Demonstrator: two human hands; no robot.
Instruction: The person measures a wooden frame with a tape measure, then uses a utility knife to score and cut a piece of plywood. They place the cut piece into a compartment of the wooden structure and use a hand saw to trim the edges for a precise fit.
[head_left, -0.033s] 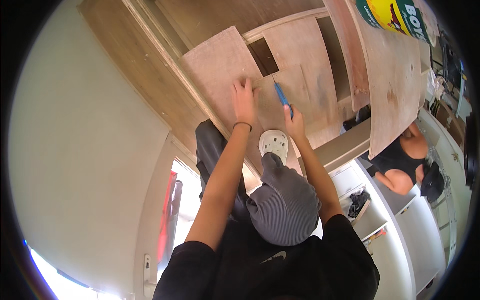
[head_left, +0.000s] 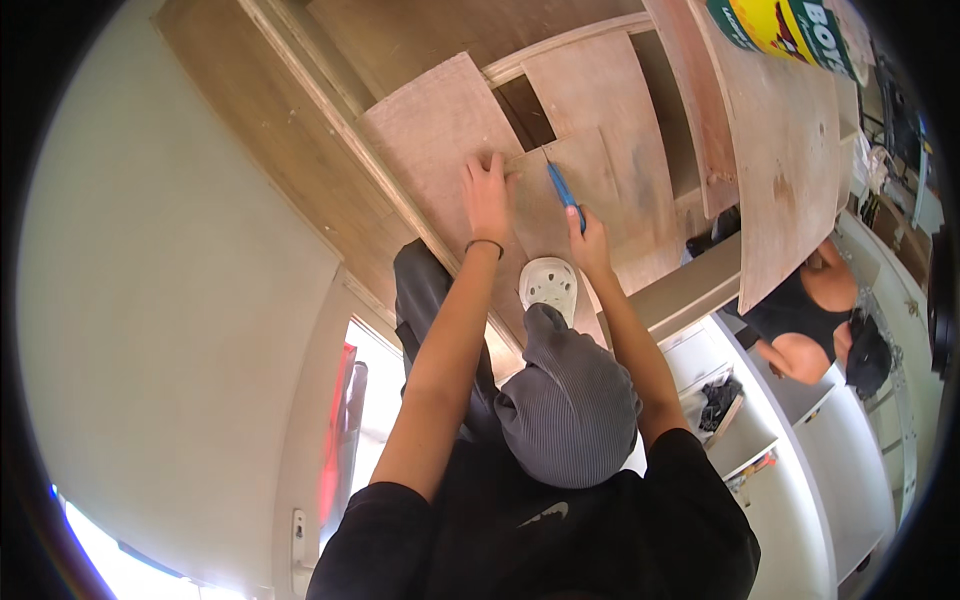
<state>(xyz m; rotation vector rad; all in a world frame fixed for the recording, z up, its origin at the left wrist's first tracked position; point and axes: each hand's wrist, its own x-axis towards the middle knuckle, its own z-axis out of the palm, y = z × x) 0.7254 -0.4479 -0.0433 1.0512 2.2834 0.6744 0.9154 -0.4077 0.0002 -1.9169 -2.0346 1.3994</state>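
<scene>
My right hand (head_left: 592,240) is wrapped round a blue utility knife (head_left: 564,184), its thin blade pointing away from me. The blade tip reaches the far edge of a small thin plywood piece (head_left: 575,165), beside a dark gap. My left hand (head_left: 488,195) lies with fingers spread on the plywood, left of the knife, by the seam with a larger plywood sheet (head_left: 440,115). My foot in a white clog (head_left: 549,284) stands on the wood just nearer than both hands.
Another plywood sheet (head_left: 600,85) lies beyond the knife. At right, a tall curved panel (head_left: 785,150) stands near a green and yellow can (head_left: 780,30). A person in black (head_left: 800,320) bends beside white shelving (head_left: 760,440). A pale wall (head_left: 170,300) rises at left.
The knife has shifted very slightly away from me. My left hand stays in place on the plywood.
</scene>
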